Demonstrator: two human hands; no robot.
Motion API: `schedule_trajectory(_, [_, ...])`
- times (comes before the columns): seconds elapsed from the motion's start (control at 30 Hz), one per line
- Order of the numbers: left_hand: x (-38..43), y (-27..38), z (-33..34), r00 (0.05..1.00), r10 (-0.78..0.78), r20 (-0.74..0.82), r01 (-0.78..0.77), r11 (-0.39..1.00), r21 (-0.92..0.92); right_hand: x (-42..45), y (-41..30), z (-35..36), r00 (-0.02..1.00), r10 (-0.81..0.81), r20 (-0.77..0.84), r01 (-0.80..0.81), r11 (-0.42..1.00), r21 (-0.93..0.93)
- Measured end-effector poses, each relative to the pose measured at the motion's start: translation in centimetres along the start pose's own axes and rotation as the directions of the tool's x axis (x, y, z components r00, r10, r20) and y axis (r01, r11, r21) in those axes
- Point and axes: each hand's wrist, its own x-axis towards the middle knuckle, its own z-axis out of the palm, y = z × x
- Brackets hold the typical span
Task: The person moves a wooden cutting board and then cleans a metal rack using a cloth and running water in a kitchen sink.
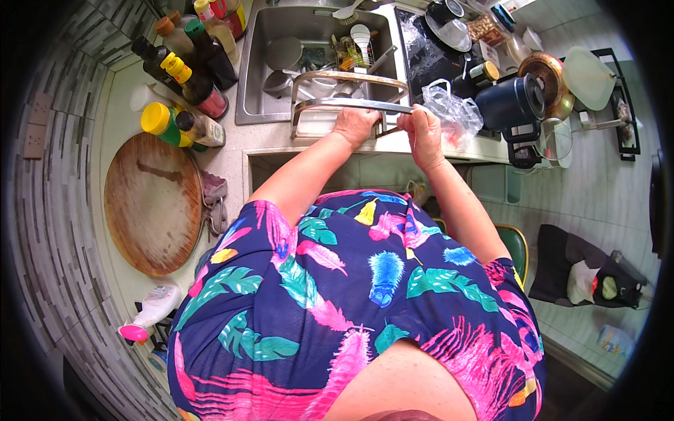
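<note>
A metal rack (316,102) with two rounded bars and a pale base stands at the front edge of the sink. My left hand (358,126) reaches under the nearer bar, its fingers curled at an inner upright of the rack; the bar partly covers the fingertips. At the rack's right end my right hand (423,134) pinches the frame between thumb and fingers. Behind the rack, the steel sink (258,68) holds a pan, a pot, ladles and a wire utensil basket (345,55) with a white rice paddle (360,37).
Sauce bottles (202,87) crowd the left counter, beyond a round wooden chopping board (152,210). A clear plastic bag (450,113) lies right of my right hand, beside a dark blue kettle (505,105). A white spray bottle (155,305) is at lower left. Behind my right arm stands a green chair (513,247).
</note>
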Motion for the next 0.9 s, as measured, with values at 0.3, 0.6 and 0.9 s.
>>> schedule_trajectory(0.3, [-0.1,1.0,-1.2,0.870,-0.116,0.478,0.148,0.989,-0.029,-0.3,0.1,-0.2,1.000,-0.004,0.001,0.004,0.998,0.066])
schedule_trajectory(0.6, [-0.2,1.5,-2.1,0.903,-0.317,0.289,0.348,0.936,-0.059,-0.1,0.1,-0.4,1.000,-0.009,0.022,0.007,0.995,0.095])
schedule_trajectory(0.9, [-0.7,1.6,0.7,0.961,-0.127,0.247,0.112,0.991,0.074,-0.3,-0.2,0.2,1.000,-0.012,0.002,0.012,0.995,0.103])
